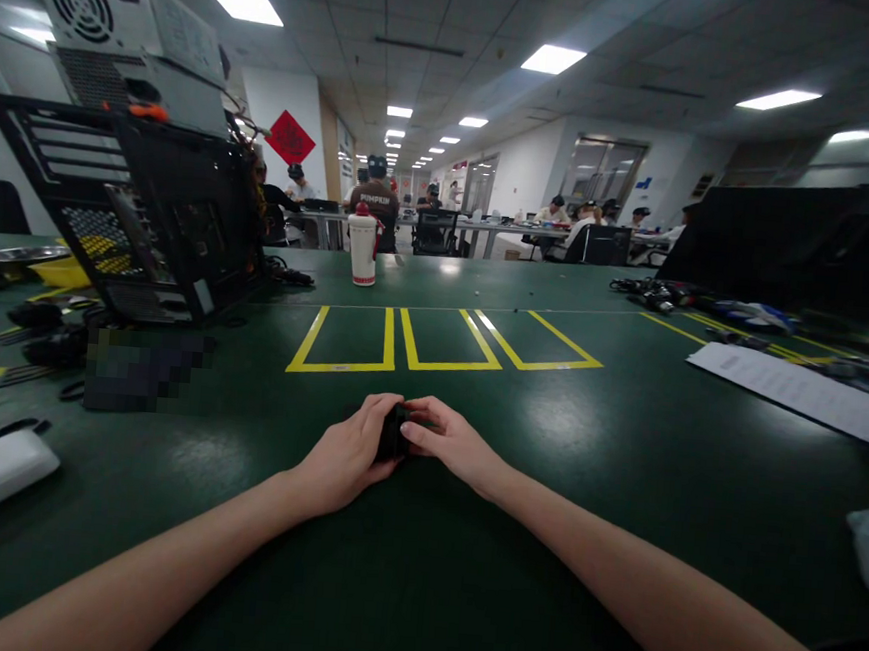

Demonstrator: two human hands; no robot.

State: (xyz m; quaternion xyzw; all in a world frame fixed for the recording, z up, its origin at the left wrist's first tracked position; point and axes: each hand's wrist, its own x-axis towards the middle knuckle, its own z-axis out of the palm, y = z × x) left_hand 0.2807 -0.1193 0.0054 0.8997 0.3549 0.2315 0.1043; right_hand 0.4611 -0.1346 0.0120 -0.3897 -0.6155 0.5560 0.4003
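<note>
A small black object (394, 435) rests on the green table (460, 568) in front of me, mostly covered by my hands, so its kind cannot be made out. My left hand (349, 451) lies over its left side with the fingers wrapped round it. From the right, my right hand (450, 439) grips it between thumb and fingers. Just beyond my hands, yellow tape marks three box outlines (341, 368) on the tabletop.
At the left stands an open black computer case (179, 215) with power supplies (128, 11) on top. A white cup (363, 248) stands at the back. Papers (798, 389), cables (652, 292) and a dark monitor (794, 248) are at the right. Several people sit farther off.
</note>
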